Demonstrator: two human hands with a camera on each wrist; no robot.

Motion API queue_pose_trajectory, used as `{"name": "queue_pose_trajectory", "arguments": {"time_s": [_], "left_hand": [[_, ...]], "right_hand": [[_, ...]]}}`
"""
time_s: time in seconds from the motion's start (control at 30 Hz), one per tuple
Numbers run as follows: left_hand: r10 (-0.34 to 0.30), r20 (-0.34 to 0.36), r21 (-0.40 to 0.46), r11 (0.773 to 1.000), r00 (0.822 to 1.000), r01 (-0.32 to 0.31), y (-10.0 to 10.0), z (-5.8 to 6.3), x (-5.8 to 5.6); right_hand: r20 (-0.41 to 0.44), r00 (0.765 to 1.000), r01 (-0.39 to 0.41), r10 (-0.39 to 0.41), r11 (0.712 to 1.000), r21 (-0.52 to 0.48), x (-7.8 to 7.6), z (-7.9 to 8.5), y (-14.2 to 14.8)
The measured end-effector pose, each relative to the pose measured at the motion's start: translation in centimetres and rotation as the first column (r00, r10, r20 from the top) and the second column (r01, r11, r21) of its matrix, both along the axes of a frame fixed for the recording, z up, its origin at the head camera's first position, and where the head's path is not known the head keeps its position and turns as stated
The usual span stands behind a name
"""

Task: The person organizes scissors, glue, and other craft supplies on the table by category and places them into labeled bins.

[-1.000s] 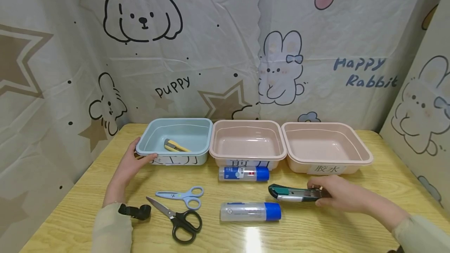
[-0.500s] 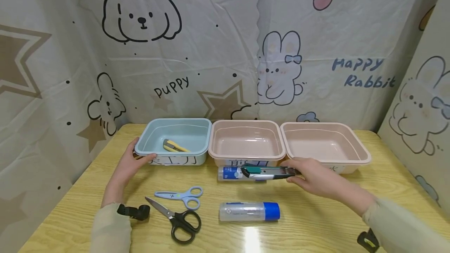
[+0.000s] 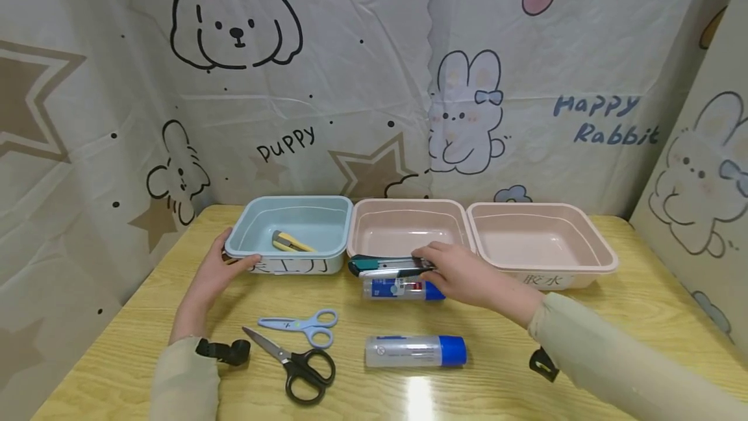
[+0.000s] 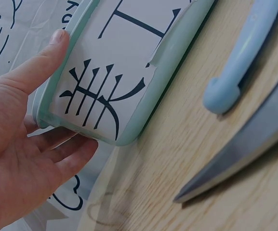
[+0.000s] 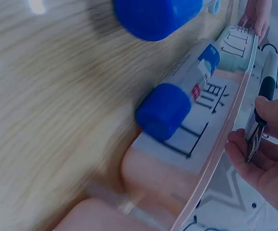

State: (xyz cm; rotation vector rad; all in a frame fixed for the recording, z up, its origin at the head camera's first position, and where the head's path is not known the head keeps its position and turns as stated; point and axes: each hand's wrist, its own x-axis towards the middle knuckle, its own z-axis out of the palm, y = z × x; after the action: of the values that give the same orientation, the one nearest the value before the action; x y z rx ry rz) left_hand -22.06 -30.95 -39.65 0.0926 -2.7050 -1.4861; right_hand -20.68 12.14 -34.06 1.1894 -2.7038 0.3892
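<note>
My right hand (image 3: 461,271) pinches a green-and-silver utility knife (image 3: 380,266) by its rear end, above the front rim of the middle pink bin (image 3: 403,239). In the right wrist view, the thumb and fingers close on the knife (image 5: 266,89). At the far left, my left hand (image 3: 217,271) grips the front left corner of a light blue bin (image 3: 333,265). Its thumb lies on the rim and its fingers bend against the side, as the left wrist view shows on the labelled bin (image 4: 95,101). A yellow utility knife (image 3: 292,243) lies inside the blue bin.
A second pink bin (image 3: 537,239) stands at the right of the row. Two blue-capped glue tubes (image 3: 386,288) (image 3: 403,351) lie before the bins. Light blue scissors (image 3: 300,325) and black-handled scissors (image 3: 299,360) lie on the wooden table (image 3: 514,375). A printed cloth hangs behind.
My right hand has lifted the green utility knife from in front of the right bin and carried it left, past the near glue tube. The left hand has stayed at the blue bin's corner.
</note>
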Motion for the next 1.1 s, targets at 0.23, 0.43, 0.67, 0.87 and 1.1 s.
{"name": "queue_pose_trajectory", "arguments": {"time_s": [0.23, 0.43, 0.67, 0.87, 1.1], "left_hand": [[0.009, 0.008, -0.002, 1.000, 1.000, -0.009, 0.2, 0.0, -0.1], [0.011, 0.010, 0.005, 1.000, 1.000, -0.011, 0.1, -0.1, -0.2], [0.013, 0.013, 0.009, 1.000, 1.000, -0.013, 0.1, -0.1, -0.2], [0.013, 0.009, 0.003, 1.000, 1.000, -0.013, 0.1, -0.1, -0.2], [0.008, 0.004, 0.005, 1.000, 1.000, -0.008, 0.0, -0.2, -0.1]], "right_hand": [[-0.019, 1.000, 0.011, -0.012, 1.000, -0.023, -1.2, 0.2, -2.7], [0.004, 0.999, 0.053, -0.053, 0.999, -0.008, -2.1, 0.3, -4.5], [0.022, 0.996, 0.087, -0.087, 0.996, 0.008, -3.1, 0.4, -6.7], [0.004, 0.996, 0.086, -0.086, 0.996, 0.021, -3.9, 0.1, -8.6], [-0.055, 0.994, 0.094, -0.091, 0.994, 0.051, -4.8, 0.1, -10.6]]}}
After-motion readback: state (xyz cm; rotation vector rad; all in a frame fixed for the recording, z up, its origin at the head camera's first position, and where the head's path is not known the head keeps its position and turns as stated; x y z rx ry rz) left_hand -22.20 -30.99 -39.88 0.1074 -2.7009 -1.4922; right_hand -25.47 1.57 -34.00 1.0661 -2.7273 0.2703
